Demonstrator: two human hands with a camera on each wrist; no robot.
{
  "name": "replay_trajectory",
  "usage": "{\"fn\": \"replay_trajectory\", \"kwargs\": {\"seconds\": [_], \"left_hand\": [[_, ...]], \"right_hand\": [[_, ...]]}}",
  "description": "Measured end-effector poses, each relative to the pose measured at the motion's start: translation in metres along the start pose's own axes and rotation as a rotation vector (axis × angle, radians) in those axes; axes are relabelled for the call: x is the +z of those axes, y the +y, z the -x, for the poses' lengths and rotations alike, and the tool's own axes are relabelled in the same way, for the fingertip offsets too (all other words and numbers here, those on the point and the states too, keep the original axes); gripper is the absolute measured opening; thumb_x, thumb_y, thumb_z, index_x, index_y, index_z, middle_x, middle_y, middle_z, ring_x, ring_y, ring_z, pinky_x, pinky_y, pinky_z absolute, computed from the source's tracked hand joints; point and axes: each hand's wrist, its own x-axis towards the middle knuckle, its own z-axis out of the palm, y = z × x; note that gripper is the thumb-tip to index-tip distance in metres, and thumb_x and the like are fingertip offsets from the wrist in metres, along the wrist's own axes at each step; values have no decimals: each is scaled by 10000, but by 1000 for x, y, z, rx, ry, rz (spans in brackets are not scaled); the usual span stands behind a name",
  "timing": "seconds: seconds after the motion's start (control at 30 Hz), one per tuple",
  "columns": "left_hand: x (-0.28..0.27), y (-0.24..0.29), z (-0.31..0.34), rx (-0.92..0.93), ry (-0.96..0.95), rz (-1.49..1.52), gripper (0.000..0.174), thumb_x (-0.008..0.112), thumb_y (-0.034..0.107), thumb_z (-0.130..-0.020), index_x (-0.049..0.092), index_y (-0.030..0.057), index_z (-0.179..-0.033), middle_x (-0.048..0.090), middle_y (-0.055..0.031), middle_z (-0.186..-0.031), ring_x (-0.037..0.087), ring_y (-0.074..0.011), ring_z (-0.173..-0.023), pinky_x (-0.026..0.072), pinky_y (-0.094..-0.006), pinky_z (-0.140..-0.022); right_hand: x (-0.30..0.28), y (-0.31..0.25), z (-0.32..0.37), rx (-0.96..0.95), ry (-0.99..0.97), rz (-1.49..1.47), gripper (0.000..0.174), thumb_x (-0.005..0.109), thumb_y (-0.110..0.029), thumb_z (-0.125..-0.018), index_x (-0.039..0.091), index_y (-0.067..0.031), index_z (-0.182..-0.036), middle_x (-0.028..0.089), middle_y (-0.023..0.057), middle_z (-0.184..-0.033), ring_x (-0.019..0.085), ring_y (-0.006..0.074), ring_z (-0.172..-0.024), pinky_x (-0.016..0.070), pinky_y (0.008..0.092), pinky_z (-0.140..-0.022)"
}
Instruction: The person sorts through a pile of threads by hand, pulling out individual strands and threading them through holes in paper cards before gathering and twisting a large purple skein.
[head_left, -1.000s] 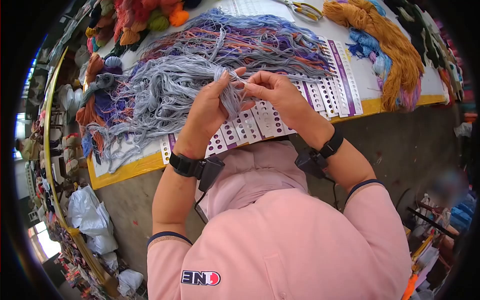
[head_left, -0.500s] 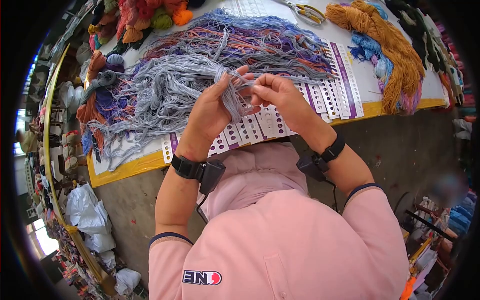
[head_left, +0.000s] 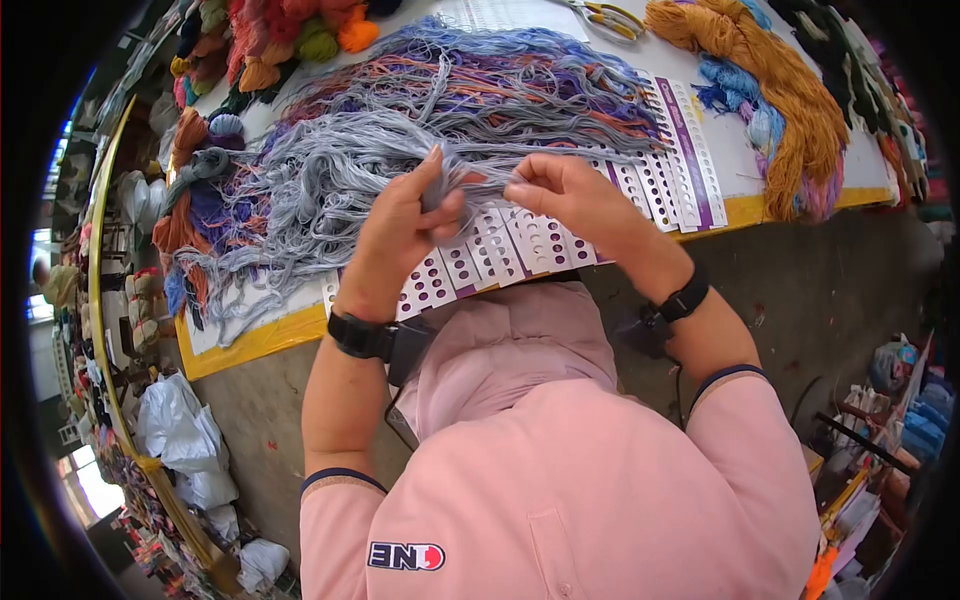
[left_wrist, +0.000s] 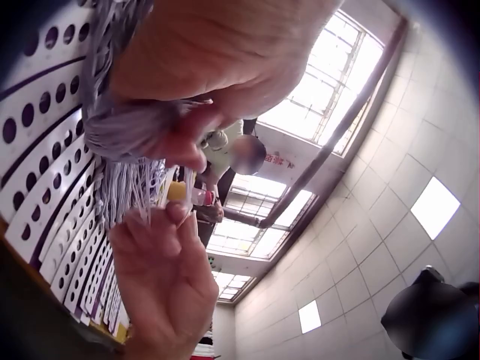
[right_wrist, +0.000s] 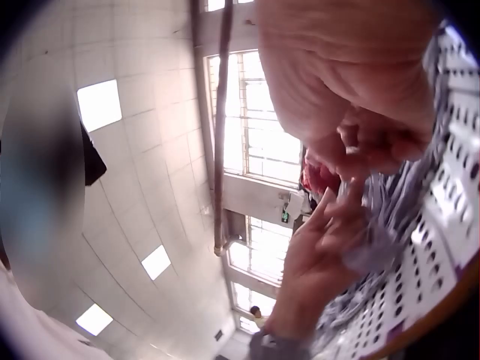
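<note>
Grey-blue yarn (head_left: 330, 175) lies in a loose heap across the table's left and middle. The left hand (head_left: 405, 220) curls its fingers round a bunch of this yarn at the heap's right end; the left wrist view shows the bunch (left_wrist: 127, 135) blurred in its grasp. Close to its right, the right hand (head_left: 575, 200) pinches strands between thumb and index finger, and they stretch between both hands. Purple, orange and blue yarn (head_left: 520, 80) spreads behind. White cards with punched holes (head_left: 540, 240) lie under the hands along the front edge.
Yellow-handled pliers (head_left: 610, 20) lie at the back beside a printed sheet (head_left: 500, 14). A golden-brown skein (head_left: 770, 80) rests at the right over blue and pink yarn. Red and orange yarn bundles (head_left: 300, 35) sit at the back left. Yellow tape (head_left: 260, 345) lines the front edge.
The right hand has moved slightly right and down, drawing strands away from the left hand. The left hand has turned, its fingers now curled in more, and shifted slightly left.
</note>
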Motion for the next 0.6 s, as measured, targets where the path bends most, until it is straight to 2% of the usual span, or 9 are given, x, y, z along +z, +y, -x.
{"fn": "replay_trajectory", "kwargs": {"seconds": [0.1,0.23,0.3,0.33,0.37,0.4,0.47,0.53,0.6], "left_hand": [[-7,26,24,33,35,37,371,512,336,-998,590,-20,-1068,379,66,-625,302,-35,-474,246,-198,-455],[-50,91,56,462,151,345,372,484,170,-1004,448,-92,-1266,407,20,-721,327,-51,-557,261,-230,-487],[-99,123,77,520,200,354,421,475,156,-1007,394,-105,-1328,386,2,-793,317,-81,-602,255,-238,-526],[-128,140,90,568,318,245,400,449,142,-1016,400,-107,-1325,366,14,-759,281,-88,-592,243,-242,-524],[-168,164,110,565,339,208,373,420,124,-1022,415,-101,-1320,336,27,-714,251,-94,-587,229,-249,-519],[-201,187,132,590,506,151,354,407,109,-1018,433,-92,-1308,306,34,-683,247,-95,-582,223,-249,-517],[-295,242,202,545,595,-15,301,412,103,-1005,501,-12,-1269,353,31,-688,321,-92,-622,296,-228,-570],[-280,258,245,659,1273,-293,274,473,93,-977,539,45,-1239,580,-16,-841,551,-168,-861,436,-335,-896],[-276,276,237,673,907,-289,270,462,88,-971,544,26,-1221,581,-17,-826,548,-160,-801,440,-317,-820]], "right_hand": [[-43,-20,13,-104,-104,424,182,592,-168,-947,652,-9,-881,567,-28,-748,473,45,-711,386,216,-632],[-79,-28,31,-399,242,-259,202,527,-162,-970,645,-24,-881,672,107,-1081,539,224,-1176,400,360,-1016],[-116,-29,34,-566,82,-752,184,506,-142,-970,635,-25,-910,640,155,-1198,436,310,-1322,358,450,-1099],[-138,-26,38,-586,-67,-1031,172,508,-121,-962,621,6,-941,627,163,-1213,496,304,-1264,372,436,-1097],[-160,-24,52,-525,128,-949,194,500,-180,-989,576,-23,-904,658,130,-1031,608,249,-1024,449,406,-978],[-178,-31,59,-504,-222,-1169,162,514,-166,-986,545,-25,-915,555,41,-762,540,152,-738,461,311,-766],[-232,-36,94,-324,11,-726,165,563,-173,-964,512,-55,-860,420,-34,-655,307,63,-541,295,206,-511],[-312,-32,140,-170,719,-357,176,557,-155,-960,506,-88,-806,394,-70,-609,324,31,-485,234,189,-429],[-444,-7,220,-460,1472,-8,119,584,-129,-930,621,-23,-970,495,-38,-643,411,55,-494,308,196,-438]]}}
